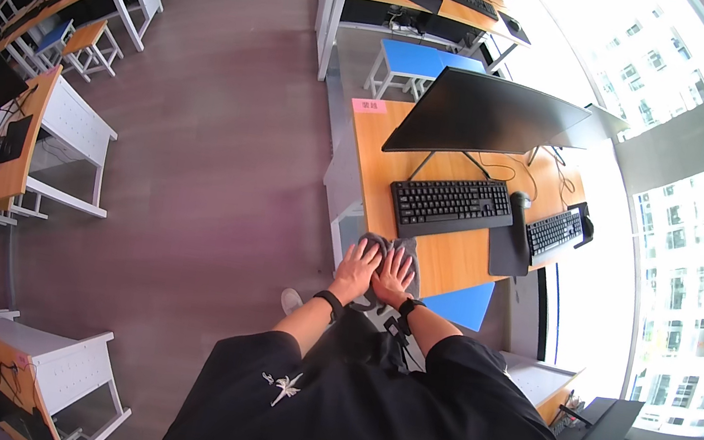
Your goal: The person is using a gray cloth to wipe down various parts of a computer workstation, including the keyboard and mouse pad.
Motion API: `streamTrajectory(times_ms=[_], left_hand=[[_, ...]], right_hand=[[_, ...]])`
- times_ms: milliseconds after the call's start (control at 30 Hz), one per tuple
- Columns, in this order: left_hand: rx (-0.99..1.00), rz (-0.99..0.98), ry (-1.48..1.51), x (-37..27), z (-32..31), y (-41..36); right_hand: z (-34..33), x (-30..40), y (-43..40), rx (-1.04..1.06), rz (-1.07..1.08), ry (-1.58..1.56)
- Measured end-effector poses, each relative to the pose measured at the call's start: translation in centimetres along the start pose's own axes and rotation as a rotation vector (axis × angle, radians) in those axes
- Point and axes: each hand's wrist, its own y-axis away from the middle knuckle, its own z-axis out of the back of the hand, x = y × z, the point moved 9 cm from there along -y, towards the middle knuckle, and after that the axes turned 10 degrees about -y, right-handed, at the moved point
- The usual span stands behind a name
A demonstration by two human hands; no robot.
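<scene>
A crumpled grey cloth (383, 241) lies at the near left corner of a wood-topped desk (456, 257). Both hands rest on it side by side, backs up and fingers stretched out. My left hand (358, 271) is by the desk's left edge. Just to its right, my right hand (393, 276) lies flat, with cloth showing beyond its fingers. Neither hand's fingers curl around the cloth. Past the fingertips sits a black keyboard (454, 205), and a black monitor (489, 117) stands behind it.
Right of the keyboard are a black mouse pad (505, 255), a dark elongated object (518, 222) and a second keyboard (555, 233). A blue stool (463, 303) is partly under the desk's front. Cables (529, 172) run behind. Windows (682, 272) line the right side.
</scene>
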Motion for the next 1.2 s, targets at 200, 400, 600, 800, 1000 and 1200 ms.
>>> streamTrajectory(times_ms=[200,400,600,800,1000,1200], left_hand=[[0.107,-0.041,-0.056,-0.1,-0.4,-0.8],[0.021,-0.149,-0.112,1.4,0.5,-2.3],[0.065,-0.165,-0.224,3.3,1.0,-3.3],[0.098,-0.367,-0.284,4.3,1.7,-5.6],[0.122,-0.573,-0.469,4.9,1.5,-8.2],[0.130,-0.738,-0.374,6.2,2.0,-11.2]], right_hand=[[0.2,1.2,-1.0,-0.051,-0.045,0.051],[1.3,2.7,-1.6,-0.254,0.007,-0.024],[1.4,4.9,-2.9,-0.470,0.040,0.126],[0.8,5.4,-3.4,-0.609,-0.162,0.048],[-1.1,6.5,-6.3,-0.418,-0.457,0.028],[-1.4,7.1,-8.2,-0.511,-0.698,-0.103]])
